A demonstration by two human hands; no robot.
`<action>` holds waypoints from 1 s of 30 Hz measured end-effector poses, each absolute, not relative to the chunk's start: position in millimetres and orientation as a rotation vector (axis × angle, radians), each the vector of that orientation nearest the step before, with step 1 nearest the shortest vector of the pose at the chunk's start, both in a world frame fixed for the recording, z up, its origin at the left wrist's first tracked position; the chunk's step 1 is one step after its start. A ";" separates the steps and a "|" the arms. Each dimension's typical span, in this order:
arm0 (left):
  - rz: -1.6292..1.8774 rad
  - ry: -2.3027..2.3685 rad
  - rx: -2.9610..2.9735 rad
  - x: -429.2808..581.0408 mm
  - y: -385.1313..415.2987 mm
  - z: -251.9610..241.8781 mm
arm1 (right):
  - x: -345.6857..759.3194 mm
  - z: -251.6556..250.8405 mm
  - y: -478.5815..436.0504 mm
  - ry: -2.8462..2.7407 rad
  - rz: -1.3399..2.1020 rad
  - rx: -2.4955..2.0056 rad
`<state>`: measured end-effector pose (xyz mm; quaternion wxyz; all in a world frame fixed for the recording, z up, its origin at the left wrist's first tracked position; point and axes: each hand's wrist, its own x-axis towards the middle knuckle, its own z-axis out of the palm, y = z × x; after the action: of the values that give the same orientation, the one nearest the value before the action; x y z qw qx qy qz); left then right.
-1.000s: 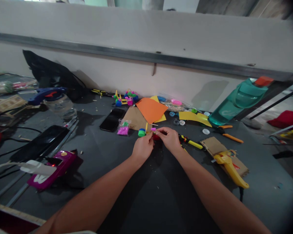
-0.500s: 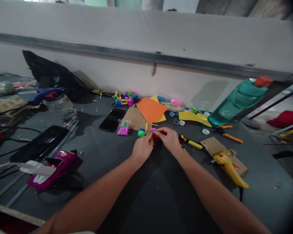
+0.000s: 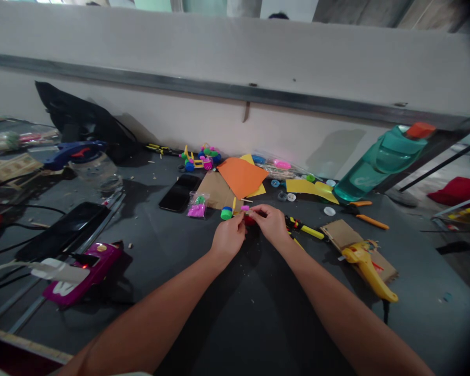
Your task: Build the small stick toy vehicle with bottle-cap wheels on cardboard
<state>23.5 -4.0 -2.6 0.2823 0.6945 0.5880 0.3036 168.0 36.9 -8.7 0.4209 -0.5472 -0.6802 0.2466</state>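
Observation:
My left hand (image 3: 227, 239) and my right hand (image 3: 273, 223) meet fingertip to fingertip at the middle of the table. Both pinch a small colourful craft piece, whose pink bit (image 3: 245, 208) shows above the fingers. Under the right fingers a round red part (image 3: 249, 220) peeks out; the rest is covered. Beside the left hand are a green and blue bottle cap pair (image 3: 226, 213) and a short yellow stick (image 3: 234, 202); whether they join the held piece I cannot tell. Behind lie an orange sheet (image 3: 243, 176) and brown cardboard (image 3: 216, 191).
A yellow glue gun (image 3: 370, 269) rests on cardboard at right, near orange-handled pliers (image 3: 372, 222) and a teal bottle (image 3: 379, 164). Left are phones (image 3: 180, 192), a small pink bag (image 3: 197, 210), a purple power strip (image 3: 86, 274) and cables. Small colourful toys (image 3: 199, 159) stand along the wall.
Both hands keep their pinch in nearly the same place, with only slight finger movement. The view has shifted a little; a dark head top shows more above the wall.

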 end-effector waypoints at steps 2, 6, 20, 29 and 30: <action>0.819 1.574 1.870 23.4 -4.0 -3.0 | 168.2 -9.7 37.1 -1.701 0.629 -1.368; 0.810 1.582 1.887 23.4 -4.5 -1.8 | 168.4 -11.8 37.4 -1.693 0.654 -1.363; 0.763 1.618 1.861 25.1 -5.4 3.9 | 167.1 -11.8 37.0 -1.687 0.645 -1.355; 0.777 1.613 1.907 23.7 -5.2 1.6 | 167.4 -8.0 34.6 -1.742 0.599 -1.338; 0.783 1.609 1.908 23.5 -5.2 1.0 | 167.4 -7.8 34.4 -1.747 0.596 -1.334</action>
<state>23.5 -5.2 1.0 0.2599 0.7043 0.5940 0.2892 167.4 34.4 -7.8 0.4188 -0.5319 -0.6965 0.2378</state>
